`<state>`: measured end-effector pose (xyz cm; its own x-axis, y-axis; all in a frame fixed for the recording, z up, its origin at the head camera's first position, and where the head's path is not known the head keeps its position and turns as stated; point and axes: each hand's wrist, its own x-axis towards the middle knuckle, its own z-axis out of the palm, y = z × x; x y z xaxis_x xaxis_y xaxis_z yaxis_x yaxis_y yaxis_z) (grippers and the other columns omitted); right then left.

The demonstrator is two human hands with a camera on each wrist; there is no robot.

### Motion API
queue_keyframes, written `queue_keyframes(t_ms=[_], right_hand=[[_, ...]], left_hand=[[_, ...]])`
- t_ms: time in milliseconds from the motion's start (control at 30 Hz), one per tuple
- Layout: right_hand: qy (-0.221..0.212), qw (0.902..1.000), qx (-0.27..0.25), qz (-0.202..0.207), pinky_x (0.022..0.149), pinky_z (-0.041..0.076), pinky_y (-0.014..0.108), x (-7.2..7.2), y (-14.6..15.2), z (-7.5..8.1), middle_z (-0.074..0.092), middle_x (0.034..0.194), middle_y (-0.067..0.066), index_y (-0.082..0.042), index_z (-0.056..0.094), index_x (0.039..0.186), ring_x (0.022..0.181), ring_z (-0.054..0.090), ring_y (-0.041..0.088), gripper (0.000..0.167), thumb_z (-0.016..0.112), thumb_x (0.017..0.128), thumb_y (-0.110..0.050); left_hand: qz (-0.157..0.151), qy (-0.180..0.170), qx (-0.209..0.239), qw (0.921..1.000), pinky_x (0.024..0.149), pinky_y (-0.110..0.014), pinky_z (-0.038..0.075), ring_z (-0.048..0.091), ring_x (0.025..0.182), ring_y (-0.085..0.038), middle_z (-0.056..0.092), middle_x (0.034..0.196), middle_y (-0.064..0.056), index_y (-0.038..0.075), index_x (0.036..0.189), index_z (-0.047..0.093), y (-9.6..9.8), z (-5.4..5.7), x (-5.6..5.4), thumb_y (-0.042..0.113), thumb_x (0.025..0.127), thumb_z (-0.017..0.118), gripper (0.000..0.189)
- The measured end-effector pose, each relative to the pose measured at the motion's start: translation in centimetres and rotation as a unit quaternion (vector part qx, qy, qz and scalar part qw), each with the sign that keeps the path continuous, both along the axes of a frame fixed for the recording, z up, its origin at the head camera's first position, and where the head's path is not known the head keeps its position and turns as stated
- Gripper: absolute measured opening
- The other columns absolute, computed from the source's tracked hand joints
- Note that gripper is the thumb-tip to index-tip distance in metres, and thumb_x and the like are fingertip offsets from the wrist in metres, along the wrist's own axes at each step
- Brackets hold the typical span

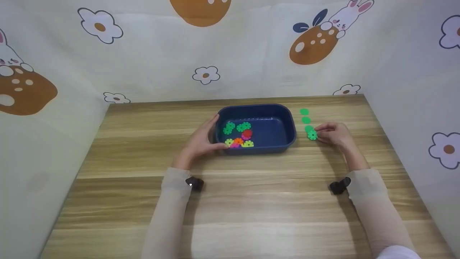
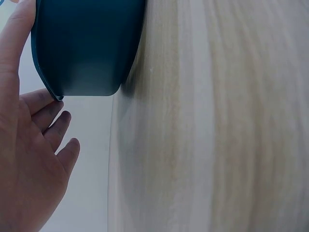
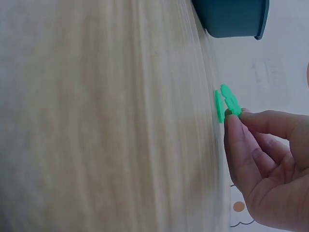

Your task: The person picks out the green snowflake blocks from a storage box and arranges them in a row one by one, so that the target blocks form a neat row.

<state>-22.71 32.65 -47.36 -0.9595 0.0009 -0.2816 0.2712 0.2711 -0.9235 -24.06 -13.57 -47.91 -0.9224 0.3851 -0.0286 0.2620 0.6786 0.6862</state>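
My right hand [image 1: 336, 135] pinches a green notched plastic disc [image 1: 312, 135] between thumb and fingertips. In the right wrist view that disc [image 3: 230, 99] is tilted just beside another green disc [image 3: 219, 106] on the table. The head view has it partly overlapping the nearest green disc [image 1: 308, 128] of a short column; two more, a middle disc [image 1: 306, 120] and a far disc [image 1: 304, 112], lie behind. My left hand [image 1: 199, 142] holds the left end of a dark blue basin [image 1: 276, 149], thumb at its front rim and fingers along the left end.
Inside the basin, on its left side, lie several notched discs: green discs [image 1: 229, 128], yellow discs [image 1: 248, 144], an orange disc [image 1: 238, 141], a red disc [image 1: 247, 133] and pink ones. A patterned curtain [image 1: 154, 64] hangs behind the wooden table [image 1: 233, 201] and at both sides.
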Motion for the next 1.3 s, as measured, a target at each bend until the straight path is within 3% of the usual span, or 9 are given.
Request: queue_keyframes(t_ms=[367, 667, 1133, 1300], right_hand=[[-0.01, 0.9983, 0.056, 0.01, 0.074, 0.058, 0.015, 0.1, -0.3, 0.1, 0.068, 0.077, -0.015, 0.015, 0.059, 0.119, 0.076, 0.063, -0.004, 0.029, 0.063, 0.094, 0.001], [-0.004, 0.9976, 0.07, 0.005, 0.074, 0.058, 0.014, 0.2, -0.3, 0.1, 0.068, 0.076, -0.016, 0.017, 0.06, 0.117, 0.076, 0.064, -0.004, 0.03, 0.066, 0.092, 0.001], [0.014, 0.9991, 0.039, -0.013, 0.074, 0.059, 0.016, 0.0, -0.3, 0.4, 0.07, 0.075, -0.017, 0.019, 0.057, 0.121, 0.074, 0.068, -0.006, 0.035, 0.065, 0.093, -0.002], [0.023, 0.9981, 0.055, -0.017, 0.075, 0.06, 0.018, -0.3, -0.6, 1.1, 0.068, 0.078, -0.019, 0.016, 0.056, 0.124, 0.076, 0.068, -0.005, 0.037, 0.064, 0.095, -0.007]], left_hand=[[-0.009, 0.008, -0.002, 0.9999, 0.125, -0.054, 0.02, 0.016, 0.156, -0.028, 0.013, 0.17, -0.001, 0.025, 0.161, 0.018, -0.2, -0.1, -0.2, 0.058, 0.075, 0.08, 0.111], [-0.008, 0.009, -0.007, 0.9999, 0.125, -0.055, 0.019, 0.016, 0.156, -0.029, 0.013, 0.17, -0.002, 0.026, 0.161, 0.017, -0.2, -0.1, -0.2, 0.059, 0.075, 0.08, 0.111], [-0.007, 0.008, -0.002, 0.9999, 0.125, -0.053, 0.02, 0.016, 0.156, -0.027, 0.014, 0.17, -0.002, 0.024, 0.161, 0.018, -0.1, -0.2, -0.1, 0.053, 0.076, 0.081, 0.109], [-0.003, 0.004, -0.001, 1.0, 0.125, -0.053, 0.02, 0.016, 0.156, -0.026, 0.013, 0.17, 0.0, 0.025, 0.161, 0.018, -0.1, -0.1, -0.1, 0.054, 0.076, 0.081, 0.109]])
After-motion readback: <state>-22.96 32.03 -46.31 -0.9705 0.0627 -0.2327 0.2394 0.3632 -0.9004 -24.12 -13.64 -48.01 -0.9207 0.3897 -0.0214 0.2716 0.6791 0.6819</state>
